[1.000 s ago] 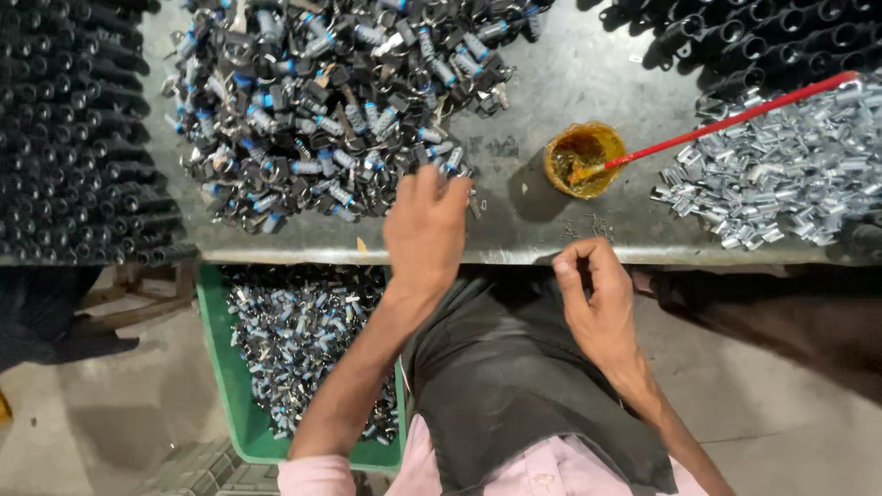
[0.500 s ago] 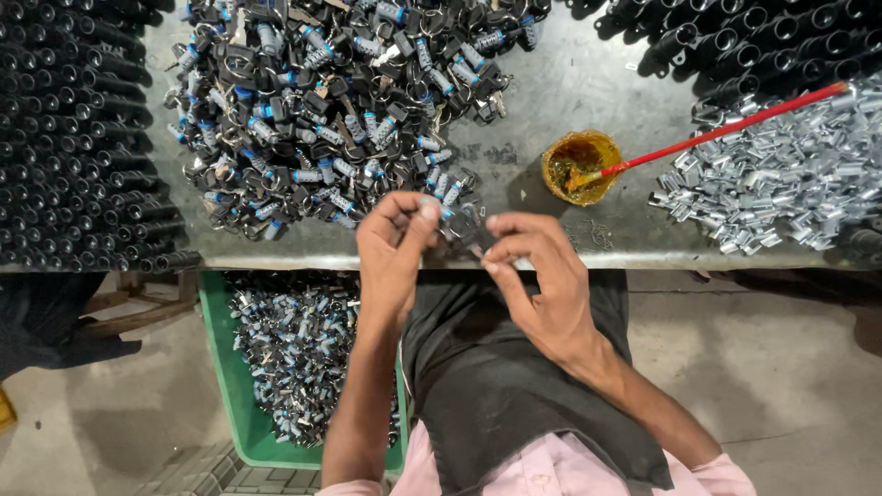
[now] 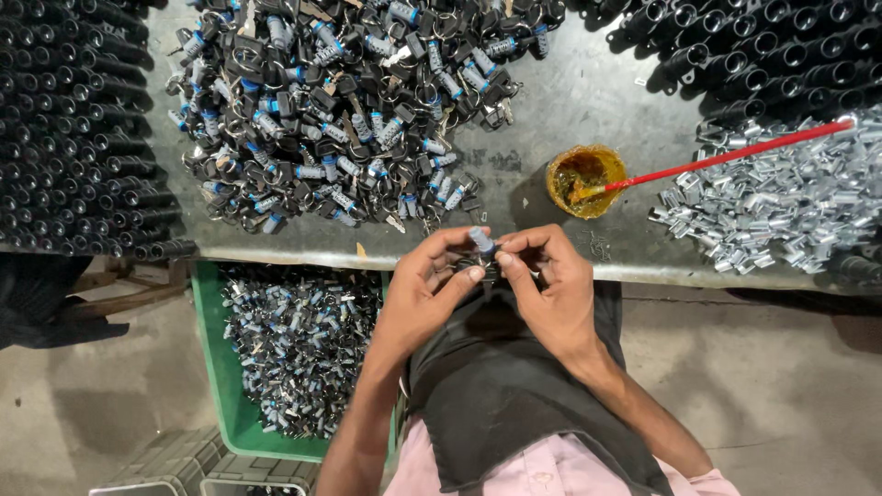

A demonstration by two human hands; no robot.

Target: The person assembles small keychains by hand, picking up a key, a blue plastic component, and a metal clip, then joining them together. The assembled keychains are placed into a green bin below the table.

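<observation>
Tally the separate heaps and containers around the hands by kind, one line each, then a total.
Heap of black-and-blue lock parts on the table: 1
Heap of silver metal pieces: 1
Stacks of black tubes, left and upper right: 2
Green crate of finished parts: 1
Yellow pot with red-handled brush: 1
Total: 6

Green crate [image 3: 213,367]; yellow paste pot [image 3: 585,179]; red brush handle [image 3: 735,154].

- Left hand [image 3: 424,292] is raised in front of the torso, fingers curled inward, thumb and fingertips pinched shut.
- Right hand [image 3: 549,287] mirrors it, fingertips meeting the left's, forearm angling down-right.
</observation>
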